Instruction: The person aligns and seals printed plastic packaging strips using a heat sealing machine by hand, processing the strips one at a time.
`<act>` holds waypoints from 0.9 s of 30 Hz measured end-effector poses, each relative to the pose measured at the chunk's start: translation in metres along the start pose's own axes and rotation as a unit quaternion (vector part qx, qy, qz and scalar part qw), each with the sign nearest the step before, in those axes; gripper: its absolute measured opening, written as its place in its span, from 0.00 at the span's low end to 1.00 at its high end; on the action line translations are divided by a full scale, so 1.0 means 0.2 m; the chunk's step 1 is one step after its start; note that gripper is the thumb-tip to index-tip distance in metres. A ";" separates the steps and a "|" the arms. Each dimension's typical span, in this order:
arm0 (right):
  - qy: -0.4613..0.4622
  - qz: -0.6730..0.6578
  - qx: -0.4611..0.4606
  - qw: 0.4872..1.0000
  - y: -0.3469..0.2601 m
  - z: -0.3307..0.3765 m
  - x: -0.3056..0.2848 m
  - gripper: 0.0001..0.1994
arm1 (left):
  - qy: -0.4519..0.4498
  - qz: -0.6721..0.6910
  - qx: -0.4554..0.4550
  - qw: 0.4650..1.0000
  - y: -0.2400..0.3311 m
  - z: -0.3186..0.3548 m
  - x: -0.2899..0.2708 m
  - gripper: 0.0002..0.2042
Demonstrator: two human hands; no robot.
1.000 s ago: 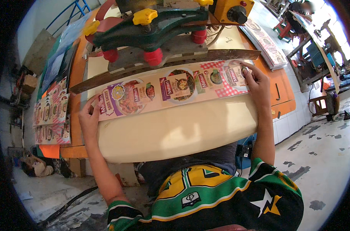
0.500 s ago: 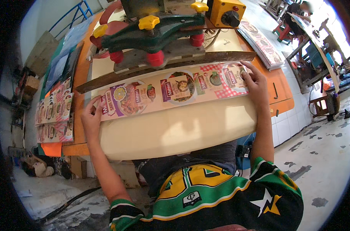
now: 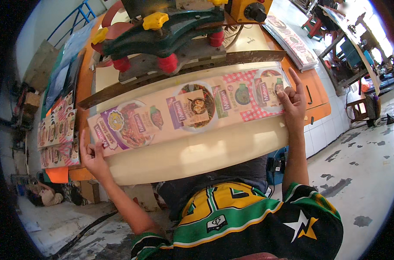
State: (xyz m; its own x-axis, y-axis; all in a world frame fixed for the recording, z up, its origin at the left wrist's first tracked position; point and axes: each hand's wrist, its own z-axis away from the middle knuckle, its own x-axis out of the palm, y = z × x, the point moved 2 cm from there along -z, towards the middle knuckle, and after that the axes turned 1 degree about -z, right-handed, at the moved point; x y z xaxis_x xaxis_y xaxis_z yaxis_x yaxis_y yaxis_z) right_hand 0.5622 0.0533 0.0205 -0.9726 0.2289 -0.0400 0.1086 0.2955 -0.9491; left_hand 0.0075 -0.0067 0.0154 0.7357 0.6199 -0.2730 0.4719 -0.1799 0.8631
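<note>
A long printed plastic sheet [image 3: 192, 108] with pictures of food dishes lies slanted across a cream padded board [image 3: 197, 156]. My left hand [image 3: 95, 159] pinches its left end, thumb on top and index finger pointing up beside the edge. Its right end is in my right hand [image 3: 294, 102], thumb on the print and index finger stretched out. Beyond the sheet's far edge runs a long metal bar [image 3: 244, 58] of a machine. Above the bar sits the machine's dark green clamp [image 3: 179, 31], with yellow knobs and red bushings.
Stacks of printed sheets stand at the left [image 3: 58, 130] and at the far right [image 3: 290, 41] of the orange table [image 3: 312, 93]. A black hex key [image 3: 309, 94] lies by my right hand. A yellow control box [image 3: 247, 10] is at the back. Another person sits far right.
The printed sheet has come toward me and to the left, away from the bar, showing more of its width. Both hands moved with it, the left one farther down and left.
</note>
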 end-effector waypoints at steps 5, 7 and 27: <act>0.012 -0.003 -0.036 0.999 -0.03 0.02 0.07 0.35 | -0.013 0.092 -0.057 0.994 0.00 0.00 -0.01 0.32; 0.005 -0.001 -0.032 0.999 -0.02 0.02 0.05 0.35 | -0.013 0.125 -0.052 0.991 -0.01 0.00 -0.02 0.32; -0.001 0.025 0.009 1.000 0.09 0.02 -0.03 0.23 | -0.007 0.155 -0.098 0.983 -0.16 -0.02 -0.07 0.18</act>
State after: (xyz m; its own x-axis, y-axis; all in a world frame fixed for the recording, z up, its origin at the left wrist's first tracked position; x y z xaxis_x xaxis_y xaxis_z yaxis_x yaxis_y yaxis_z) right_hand 0.5684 0.0529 0.0029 -0.9665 0.2412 -0.0876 0.1531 0.2680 -0.9512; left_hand -0.0199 -0.0065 -0.0078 0.8364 0.5479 0.0108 0.1223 -0.2059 0.9709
